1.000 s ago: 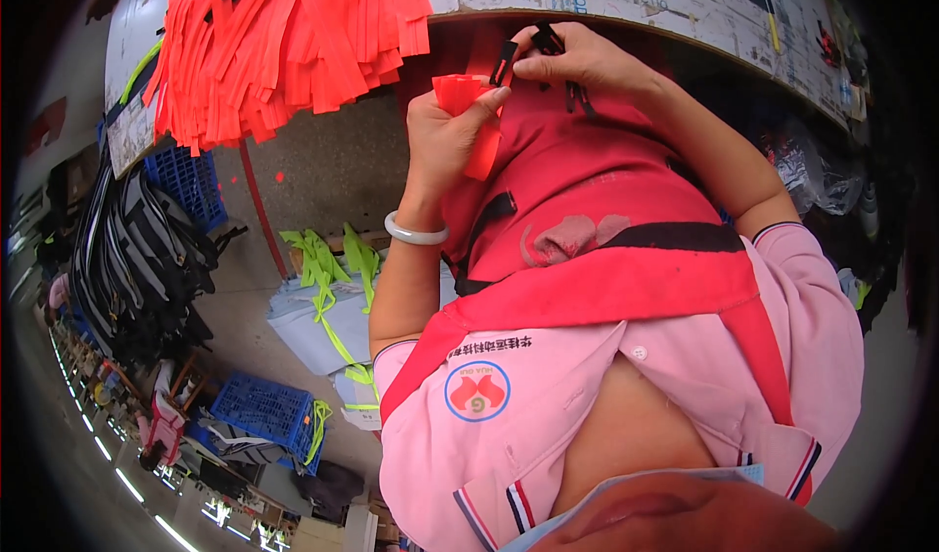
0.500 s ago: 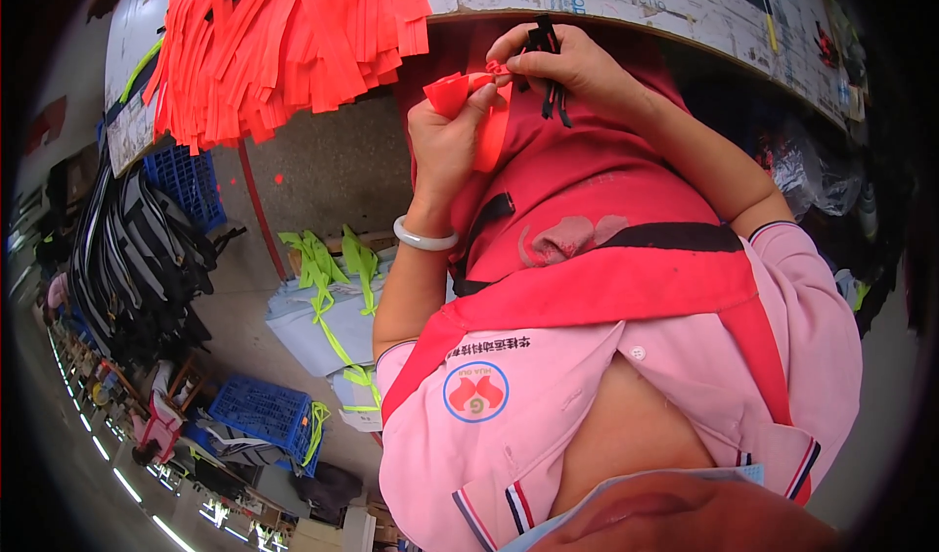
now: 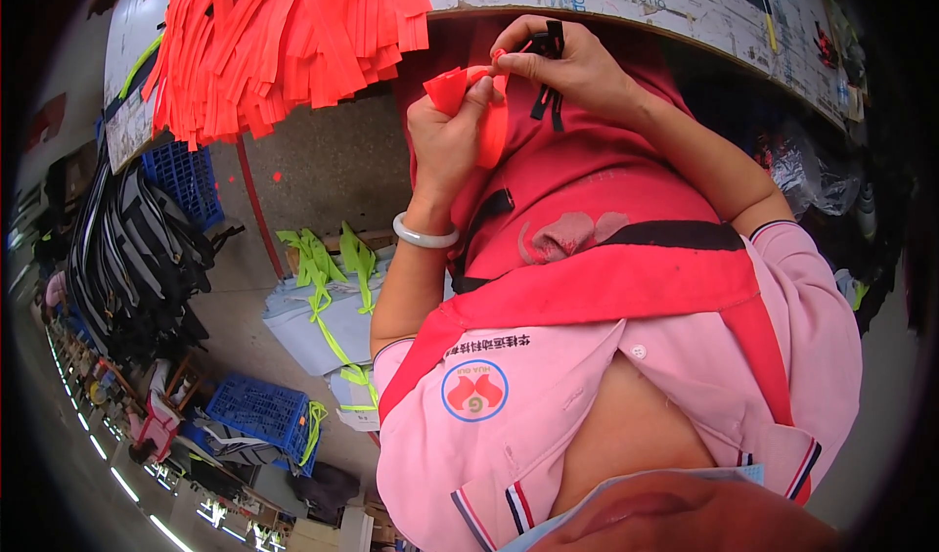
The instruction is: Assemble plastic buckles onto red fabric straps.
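My left hand [image 3: 448,141] grips a folded orange-red strap [image 3: 468,94] just below the table edge. My right hand [image 3: 572,61] pinches the same strap's end at the thumb, and it also holds a small black plastic buckle [image 3: 550,73] that sticks out between the fingers. Both hands meet over my red apron [image 3: 587,200]. A pale bangle [image 3: 423,235] sits on my left wrist.
A heap of orange-red straps [image 3: 293,34] hangs over the table edge [image 3: 685,14] at upper left. Neon-yellow straps [image 3: 328,268] lie on grey sheets on the floor. Blue crates [image 3: 259,410] and dark bundles [image 3: 127,249] stand at left.
Both hands have drawn closer together, and the right thumb now touches the strap end held by the left hand. The strap has risen slightly toward the table edge.
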`<move>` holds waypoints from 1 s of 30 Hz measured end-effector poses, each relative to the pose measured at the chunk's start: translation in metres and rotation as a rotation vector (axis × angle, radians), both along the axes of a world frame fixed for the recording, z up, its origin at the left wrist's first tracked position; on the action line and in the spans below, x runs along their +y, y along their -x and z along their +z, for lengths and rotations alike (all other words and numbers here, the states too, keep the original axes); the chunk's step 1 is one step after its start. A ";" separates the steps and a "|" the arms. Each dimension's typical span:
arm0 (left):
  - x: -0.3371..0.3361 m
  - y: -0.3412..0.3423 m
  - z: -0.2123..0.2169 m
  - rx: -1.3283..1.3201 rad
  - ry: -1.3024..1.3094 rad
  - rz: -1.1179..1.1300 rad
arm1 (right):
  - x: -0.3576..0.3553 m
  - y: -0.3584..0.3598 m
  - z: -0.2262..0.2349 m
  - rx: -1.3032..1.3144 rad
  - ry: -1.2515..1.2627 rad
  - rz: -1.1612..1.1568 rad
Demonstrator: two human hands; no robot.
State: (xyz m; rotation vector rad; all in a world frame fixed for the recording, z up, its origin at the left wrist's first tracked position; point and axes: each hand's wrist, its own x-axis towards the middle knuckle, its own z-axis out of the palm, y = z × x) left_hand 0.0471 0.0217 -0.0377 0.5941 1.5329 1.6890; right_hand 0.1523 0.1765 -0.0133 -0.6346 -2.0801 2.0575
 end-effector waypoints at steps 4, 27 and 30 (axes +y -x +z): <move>-0.003 0.003 -0.001 -0.010 -0.013 -0.001 | 0.004 0.000 0.013 0.007 -0.082 0.059; -0.003 0.000 -0.006 0.274 0.042 -0.064 | -0.003 -0.001 0.015 -0.025 -0.181 0.129; -0.002 -0.003 -0.007 0.175 0.033 -0.041 | -0.005 -0.001 0.009 -0.130 -0.214 0.114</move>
